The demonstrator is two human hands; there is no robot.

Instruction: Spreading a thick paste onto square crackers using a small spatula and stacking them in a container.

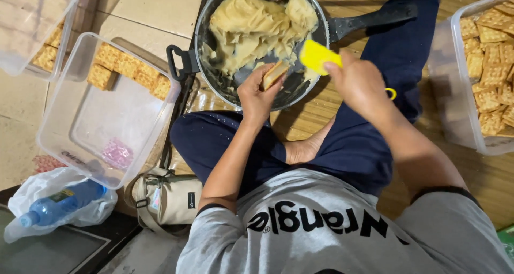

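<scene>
My left hand (257, 94) holds a square cracker (273, 73) on edge over the near rim of a dark pan (201, 35). The pan is full of pale, thick cream filling (251, 25). My right hand (361, 84) grips a yellow spatula (317, 56), its flat blade close to the cracker. The pan's long black handle (375, 19) points to the right, over my crossed legs in dark trousers.
A clear plastic box (80, 140) at the left holds a short row of filled crackers (128, 68). Another clear box (32, 33) stands behind it. A box of plain crackers (490, 76) sits at the right. A blue bottle (61, 204) in a white bag and a beige pouch (171, 199) lie near my left knee.
</scene>
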